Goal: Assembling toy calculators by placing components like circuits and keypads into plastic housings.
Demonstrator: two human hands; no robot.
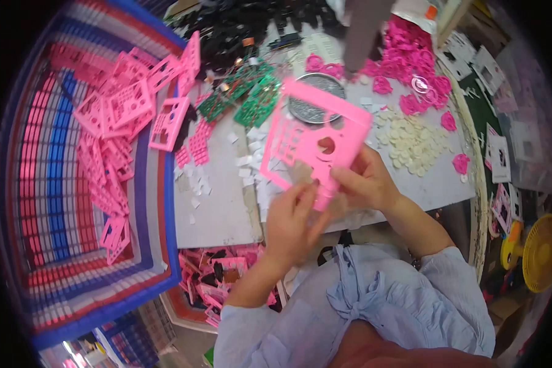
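Note:
A pink plastic casing (348, 130) with a large window, a grid of small holes and a round opening is held tilted above the worktable. My right hand (371, 181) grips its right edge, thumb on the upper face. At the lower edge, the fingers of my left hand (291, 221) are closed against the casing; they are slightly blurred, and any small part between them is hidden. Partly covered by the casing, a round dish with a grey, textured surface (306, 111) lies behind it. Small white squares (245, 161) are scattered beside the casing.
A striped woven basket (150, 214) at left holds several pink casings (129, 104). Green circuit boards (257, 101), black parts (227, 30), cream discs (414, 141) and magenta parts (405, 58) cover the table (218, 214). A yellow fan (541, 253) stands right; a lower crate (190, 316) holds pink parts.

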